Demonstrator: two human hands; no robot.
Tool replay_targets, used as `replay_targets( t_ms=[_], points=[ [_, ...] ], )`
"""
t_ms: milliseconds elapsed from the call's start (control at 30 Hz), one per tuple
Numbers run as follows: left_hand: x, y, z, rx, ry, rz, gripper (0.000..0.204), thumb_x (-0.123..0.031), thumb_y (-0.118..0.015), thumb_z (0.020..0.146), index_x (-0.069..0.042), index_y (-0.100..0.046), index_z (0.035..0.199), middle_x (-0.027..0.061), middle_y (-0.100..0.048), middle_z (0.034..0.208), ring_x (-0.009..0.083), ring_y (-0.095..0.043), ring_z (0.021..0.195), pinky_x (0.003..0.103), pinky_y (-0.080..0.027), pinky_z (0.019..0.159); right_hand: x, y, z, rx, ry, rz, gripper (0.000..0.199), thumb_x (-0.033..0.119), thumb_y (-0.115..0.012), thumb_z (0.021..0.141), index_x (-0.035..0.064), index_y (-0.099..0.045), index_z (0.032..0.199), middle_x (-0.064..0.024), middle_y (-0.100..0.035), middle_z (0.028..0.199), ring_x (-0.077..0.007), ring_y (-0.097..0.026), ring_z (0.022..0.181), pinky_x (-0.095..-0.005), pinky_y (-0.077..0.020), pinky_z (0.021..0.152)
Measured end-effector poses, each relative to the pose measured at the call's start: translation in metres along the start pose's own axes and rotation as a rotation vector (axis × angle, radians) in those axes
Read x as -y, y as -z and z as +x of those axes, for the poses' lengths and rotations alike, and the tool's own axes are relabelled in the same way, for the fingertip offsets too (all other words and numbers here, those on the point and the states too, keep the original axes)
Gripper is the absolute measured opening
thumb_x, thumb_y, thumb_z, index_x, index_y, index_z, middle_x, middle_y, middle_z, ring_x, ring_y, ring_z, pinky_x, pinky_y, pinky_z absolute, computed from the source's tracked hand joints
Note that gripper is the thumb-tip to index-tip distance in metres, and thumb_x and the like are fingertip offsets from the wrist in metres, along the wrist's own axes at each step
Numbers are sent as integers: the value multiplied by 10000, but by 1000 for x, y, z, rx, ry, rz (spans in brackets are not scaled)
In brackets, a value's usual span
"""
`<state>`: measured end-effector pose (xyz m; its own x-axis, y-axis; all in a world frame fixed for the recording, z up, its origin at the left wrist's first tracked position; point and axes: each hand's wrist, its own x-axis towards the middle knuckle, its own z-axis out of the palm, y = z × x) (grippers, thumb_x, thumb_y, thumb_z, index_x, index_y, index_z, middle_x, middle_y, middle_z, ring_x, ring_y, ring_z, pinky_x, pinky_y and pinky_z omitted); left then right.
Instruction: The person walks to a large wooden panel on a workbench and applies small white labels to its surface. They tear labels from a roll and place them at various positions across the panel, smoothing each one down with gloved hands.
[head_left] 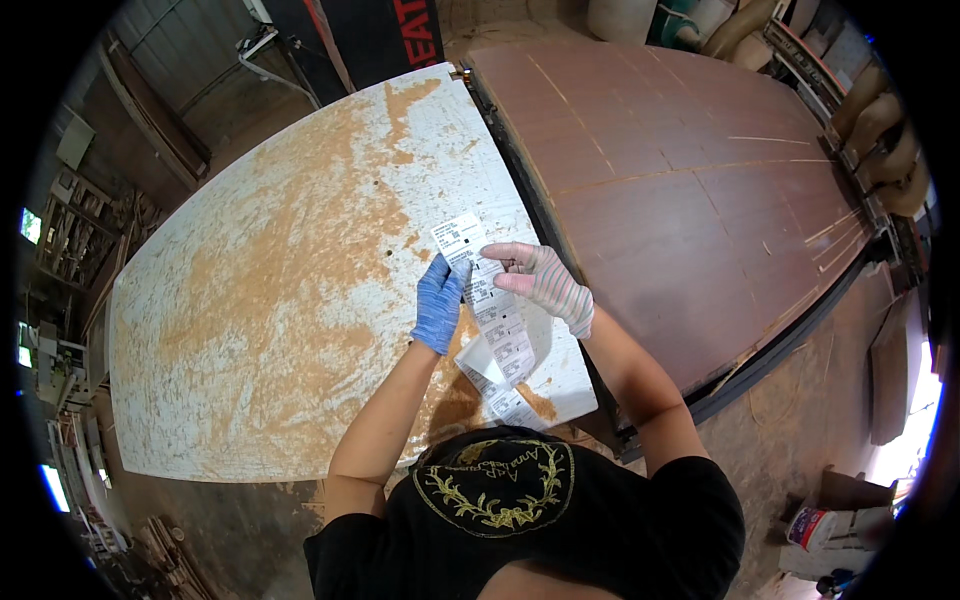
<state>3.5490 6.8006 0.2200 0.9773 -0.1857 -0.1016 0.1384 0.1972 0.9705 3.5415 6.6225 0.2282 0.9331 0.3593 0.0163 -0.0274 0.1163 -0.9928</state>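
Observation:
A long strip of white printed labels (493,318) hangs over the near right part of a worn white-and-brown tabletop (270,290), its lower end folded back on itself. My left hand (438,306), in a blue glove, is closed on the strip near its upper end, the thumb lying over the labels. At the strip's right edge is my right hand (545,284), in a pale striped glove. Its thumb and fingers are apart, with nothing visible between them; whether a fingertip touches the paper I cannot tell.
A brown panel (660,220) with cut lines and thin offcut strips lies to the right, beyond a dark gap. Ribbed hoses (893,150) run along its far right side. Boards (150,110) lean at the far left. A bucket (808,527) stands at the lower right.

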Motion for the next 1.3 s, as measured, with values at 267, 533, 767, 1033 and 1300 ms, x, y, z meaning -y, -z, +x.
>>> replay_targets(
  t_ms=[267, 533, 767, 1033, 1300],
  points=[
    [19, -12, 11, 142, -7, 237, 327, 27, -560, 773, -1, -492, 1092, 58, -589, 976, 114, -554, 884, 250, -458, 775, -15, 18, 7, -199, 66, 19, 305, 74, -619, 772, 10, -580, 1067, -54, -606, 981, -110, -550, 884, -240, -442, 796],
    [50, -28, 57, 201, 84, 355, 313, -2, -604, 760, 7, -526, 1063, 65, -606, 942, 110, -562, 836, 242, -457, 753, -52, 67, 24, -271, -58, -42, 245, 129, -630, 785, -10, -604, 984, -62, -622, 910, -111, -563, 861, -245, -448, 788],
    [86, -29, 111, 251, 260, 411, 290, -10, -611, 766, 9, -538, 1046, 67, -609, 931, 112, -559, 799, 237, -458, 734, -75, 165, 93, -635, -3, 156, 148, 131, -588, 805, 6, -611, 880, -40, -618, 795, -96, -544, 725, -261, -456, 687],
    [79, -15, 145, -11, 155, 99, 259, 9, -587, 785, -15, -527, 1035, 44, -602, 896, 96, -560, 771, 219, -474, 694, -110, 279, 163, -619, -32, -1585, 338, 255, -548, 776, 49, -526, 1043, -96, -542, 1087, -237, -499, 1017, -377, -372, 875],
    [62, -10, 143, -21, 43, 18, 217, -4, -588, 790, -35, -536, 998, 39, -592, 906, 97, -555, 790, 232, -478, 707, -123, 249, 154, -426, -152, -1690, 718, 544, -472, 766, 36, -358, 1261, -138, -329, 1328, -256, -288, 1230, -405, -211, 1004]
  ],
)
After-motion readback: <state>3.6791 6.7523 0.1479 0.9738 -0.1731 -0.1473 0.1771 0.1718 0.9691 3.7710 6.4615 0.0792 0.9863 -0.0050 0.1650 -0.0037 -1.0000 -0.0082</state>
